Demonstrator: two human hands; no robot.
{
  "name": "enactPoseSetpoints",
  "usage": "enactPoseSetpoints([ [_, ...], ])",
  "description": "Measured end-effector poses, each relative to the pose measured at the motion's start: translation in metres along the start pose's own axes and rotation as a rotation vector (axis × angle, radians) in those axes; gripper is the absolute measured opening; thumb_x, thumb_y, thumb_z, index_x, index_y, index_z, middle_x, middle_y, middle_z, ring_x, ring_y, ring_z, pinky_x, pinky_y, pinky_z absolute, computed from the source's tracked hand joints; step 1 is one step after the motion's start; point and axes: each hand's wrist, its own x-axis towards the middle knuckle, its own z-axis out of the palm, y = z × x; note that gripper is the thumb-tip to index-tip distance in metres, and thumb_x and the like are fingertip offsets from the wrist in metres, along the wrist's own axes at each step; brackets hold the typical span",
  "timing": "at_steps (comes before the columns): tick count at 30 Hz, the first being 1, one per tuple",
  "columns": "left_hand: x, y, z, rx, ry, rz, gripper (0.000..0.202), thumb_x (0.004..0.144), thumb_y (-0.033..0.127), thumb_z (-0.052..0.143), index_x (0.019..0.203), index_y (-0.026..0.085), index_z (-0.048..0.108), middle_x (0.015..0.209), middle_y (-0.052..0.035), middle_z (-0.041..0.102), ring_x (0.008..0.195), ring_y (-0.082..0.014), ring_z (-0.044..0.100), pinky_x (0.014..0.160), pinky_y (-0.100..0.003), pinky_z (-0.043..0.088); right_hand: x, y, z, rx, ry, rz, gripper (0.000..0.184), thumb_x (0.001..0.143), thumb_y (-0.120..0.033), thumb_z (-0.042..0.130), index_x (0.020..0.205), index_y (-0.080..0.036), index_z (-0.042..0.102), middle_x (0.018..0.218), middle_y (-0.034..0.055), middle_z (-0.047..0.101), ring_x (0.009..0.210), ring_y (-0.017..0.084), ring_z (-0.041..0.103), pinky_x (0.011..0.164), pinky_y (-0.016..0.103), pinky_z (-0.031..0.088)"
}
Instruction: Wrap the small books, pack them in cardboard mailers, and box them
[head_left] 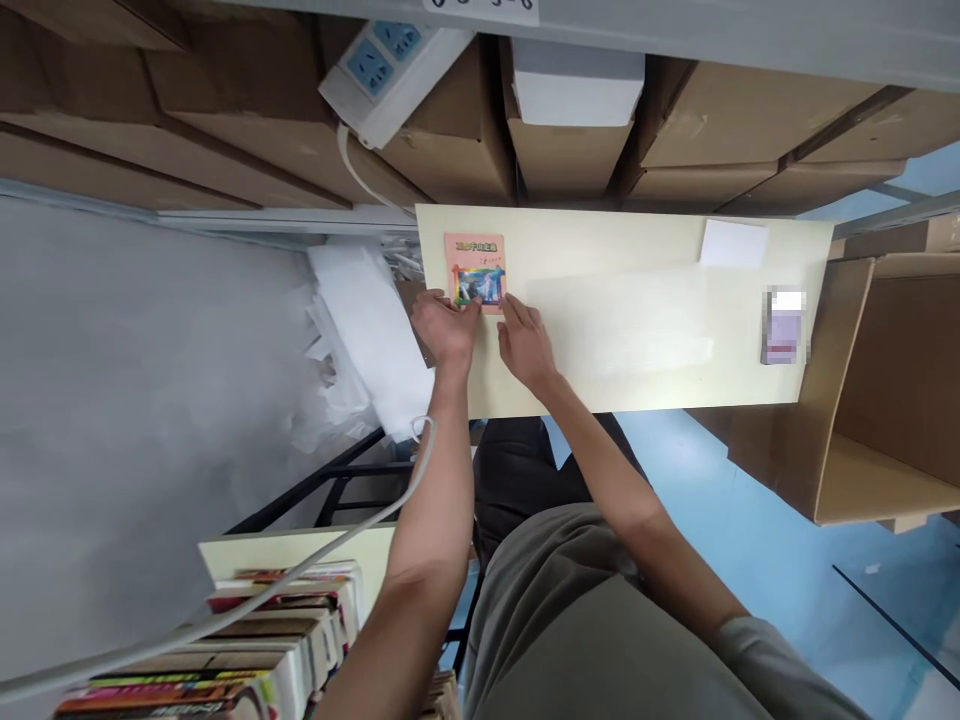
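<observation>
A pink booklet (475,253) with a colourful picture on its cover lies near the left end of a long cream board (615,310). My left hand (448,328) is at the booklet's lower left corner, its thumb over the lower edge of the cover and its other fingers bent at the left side. At the lower right corner, the fingertips of my right hand (527,340) touch the booklet's edge, with the fingers stretched out and the thumb apart below. Whatever lies under my left palm is hidden.
Cardboard boxes (570,160) and a power strip (386,75) stand behind the board. A white slip (733,243) and a blurred purple item (784,328) lie toward its right end. An open carton (844,390) is at the right, stacked books (247,640) lower left. A cable (300,575) crosses my left arm.
</observation>
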Motion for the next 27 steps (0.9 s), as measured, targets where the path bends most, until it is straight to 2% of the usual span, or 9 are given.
enactPoseSetpoints([
  [3,0.001,0.013,-0.011,0.018,-0.046,-0.141,0.029,0.085,0.027,0.088,0.095,0.02,0.062,0.088,-0.0032,0.07,0.093,-0.0252,0.071,0.103,-0.041,0.058,0.009,-0.009,0.012,-0.026,-0.003,0.083,0.054,0.115,-0.011,0.047,0.169,-0.003,0.052,0.185,0.0201,0.045,0.16,0.037,0.053,0.136,0.056,0.044],
  [6,-0.012,0.026,-0.027,-0.14,-0.049,-0.032,0.017,0.098,0.03,0.076,0.089,0.02,0.066,0.081,-0.0003,0.067,0.081,-0.0196,0.064,0.087,-0.032,0.056,0.007,-0.003,0.009,0.03,-0.011,0.06,0.046,0.116,-0.016,0.052,0.16,-0.005,0.061,0.175,0.021,0.058,0.159,0.034,0.056,0.139,0.053,0.042],
  [9,-0.047,0.04,-0.036,-0.302,-0.04,0.073,0.018,0.102,0.036,0.074,0.093,0.021,0.069,0.084,0.0001,0.067,0.081,-0.0178,0.062,0.079,-0.028,0.054,-0.004,0.018,-0.006,0.17,0.083,0.064,0.043,0.119,-0.029,0.054,0.157,-0.012,0.064,0.161,0.0203,0.07,0.151,0.031,0.065,0.131,0.048,0.052],
  [11,-0.08,0.053,-0.031,-0.388,-0.114,0.098,0.023,0.103,0.042,0.074,0.092,0.022,0.068,0.082,0.0004,0.064,0.08,-0.0175,0.061,0.076,-0.027,0.053,-0.02,0.04,-0.026,0.296,0.201,0.111,0.048,0.12,-0.043,0.052,0.16,-0.02,0.062,0.153,0.0175,0.076,0.137,0.029,0.073,0.114,0.044,0.065],
  [14,-0.136,0.074,-0.001,-0.494,-0.315,0.11,0.031,0.103,0.052,0.074,0.096,0.023,0.069,0.085,-0.0006,0.067,0.082,-0.0183,0.065,0.076,-0.028,0.054,-0.054,0.082,-0.07,0.42,0.35,0.174,0.058,0.117,-0.063,0.051,0.157,-0.024,0.066,0.135,0.0143,0.083,0.118,0.027,0.08,0.093,0.039,0.071],
  [17,-0.186,0.095,0.049,-0.558,-0.503,0.125,0.035,0.102,0.059,0.073,0.104,0.024,0.07,0.096,-0.004,0.075,0.09,-0.022,0.072,0.078,-0.031,0.057,-0.091,0.125,-0.122,0.411,0.461,0.244,0.061,0.112,-0.07,0.056,0.145,-0.022,0.074,0.124,0.0138,0.085,0.113,0.027,0.08,0.09,0.039,0.071],
  [19,-0.209,0.107,0.084,-0.555,-0.589,0.134,0.033,0.106,0.058,0.066,0.105,0.025,0.07,0.101,-0.0067,0.079,0.094,-0.0243,0.076,0.081,-0.033,0.059,-0.107,0.153,-0.153,0.385,0.508,0.289,0.058,0.11,-0.069,0.059,0.138,-0.021,0.077,0.12,0.0138,0.086,0.109,0.027,0.08,0.089,0.04,0.07],
  [23,-0.224,0.124,0.135,-0.355,-0.605,0.151,0.021,0.107,0.042,0.062,0.107,0.024,0.073,0.103,-0.0095,0.083,0.093,-0.0258,0.079,0.088,-0.038,0.06,-0.113,0.196,-0.185,0.351,0.554,0.33,0.051,0.109,-0.063,0.062,0.131,-0.021,0.08,0.121,0.0133,0.087,0.104,0.026,0.079,0.091,0.04,0.068],
  [27,-0.217,0.128,0.153,-0.14,-0.503,0.191,0.014,0.101,0.032,0.065,0.102,0.023,0.075,0.096,-0.0093,0.083,0.092,-0.0279,0.078,0.093,-0.041,0.059,-0.095,0.219,-0.182,0.325,0.547,0.34,0.047,0.112,-0.056,0.06,0.13,-0.017,0.081,0.119,0.0155,0.086,0.102,0.026,0.078,0.097,0.042,0.066],
])
